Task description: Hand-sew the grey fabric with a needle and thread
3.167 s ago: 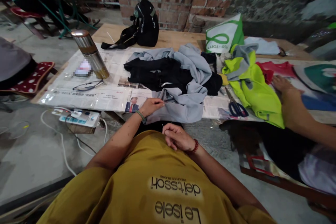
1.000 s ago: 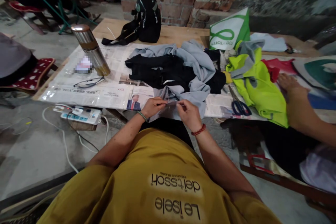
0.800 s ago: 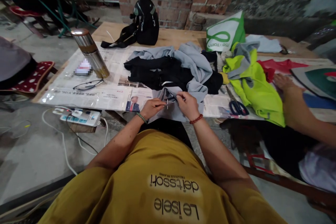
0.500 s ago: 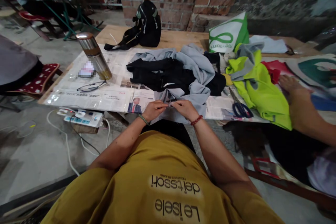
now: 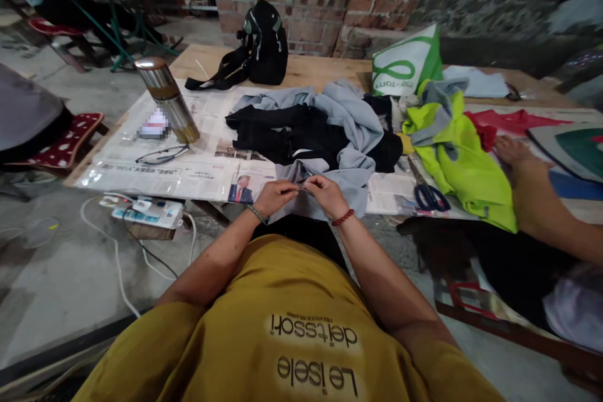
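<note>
Right hand moved up from my shirt beside my left hand, fingertips of both pinched closed on some thin thing, likely for steadiness, over grey cloth at the surface's edge.

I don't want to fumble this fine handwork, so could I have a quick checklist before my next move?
1. Left hand and right hand pinched, fingertips close together: ok.
2. Thin item between them identified: cannot tell, too small.
3. Gray cloth smooth: not ok, rumpled.
4. Scissors apart from both hands: ok.
5. Flask apart from the cloth: ok.
6. Co-worker's hand apart from yours: ok.
</note>
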The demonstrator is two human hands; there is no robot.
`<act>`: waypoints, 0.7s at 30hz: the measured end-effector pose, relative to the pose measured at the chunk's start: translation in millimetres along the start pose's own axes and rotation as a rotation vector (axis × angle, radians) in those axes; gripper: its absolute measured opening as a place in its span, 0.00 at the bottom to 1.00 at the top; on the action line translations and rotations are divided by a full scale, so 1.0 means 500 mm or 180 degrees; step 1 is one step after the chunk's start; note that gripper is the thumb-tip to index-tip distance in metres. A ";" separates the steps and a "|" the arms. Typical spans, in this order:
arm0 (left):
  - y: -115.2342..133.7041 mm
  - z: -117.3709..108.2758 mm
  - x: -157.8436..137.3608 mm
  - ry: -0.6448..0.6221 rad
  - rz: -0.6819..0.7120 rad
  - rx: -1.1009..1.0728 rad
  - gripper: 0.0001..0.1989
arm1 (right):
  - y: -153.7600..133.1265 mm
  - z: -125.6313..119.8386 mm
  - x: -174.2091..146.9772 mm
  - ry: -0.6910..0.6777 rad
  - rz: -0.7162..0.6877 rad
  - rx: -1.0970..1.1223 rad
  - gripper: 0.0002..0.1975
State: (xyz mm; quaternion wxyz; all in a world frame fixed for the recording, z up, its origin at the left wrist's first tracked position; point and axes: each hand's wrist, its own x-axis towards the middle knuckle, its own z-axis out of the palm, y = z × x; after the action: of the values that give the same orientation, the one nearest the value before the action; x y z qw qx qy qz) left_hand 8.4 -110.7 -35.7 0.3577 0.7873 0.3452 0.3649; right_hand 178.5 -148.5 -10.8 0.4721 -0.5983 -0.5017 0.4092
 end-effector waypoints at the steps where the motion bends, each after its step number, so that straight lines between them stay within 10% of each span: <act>1: 0.000 0.000 0.001 -0.0011 -0.0064 -0.0039 0.08 | 0.002 0.002 0.001 0.0051 0.0021 0.0164 0.07; 12: -0.013 -0.011 0.010 -0.0369 -0.0298 -0.0343 0.10 | 0.003 0.012 0.042 0.0524 0.0488 0.1155 0.11; 21: -0.015 -0.019 0.011 -0.0318 -0.0644 -0.0638 0.14 | -0.073 -0.039 0.065 0.0021 0.0039 0.1440 0.16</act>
State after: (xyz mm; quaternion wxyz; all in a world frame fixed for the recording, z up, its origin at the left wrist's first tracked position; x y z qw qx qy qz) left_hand 1.2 -99.4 -35.1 0.4862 0.7260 0.3664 0.3199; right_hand 194.6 -117.4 28.3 0.5934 -0.4816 -0.3920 0.5122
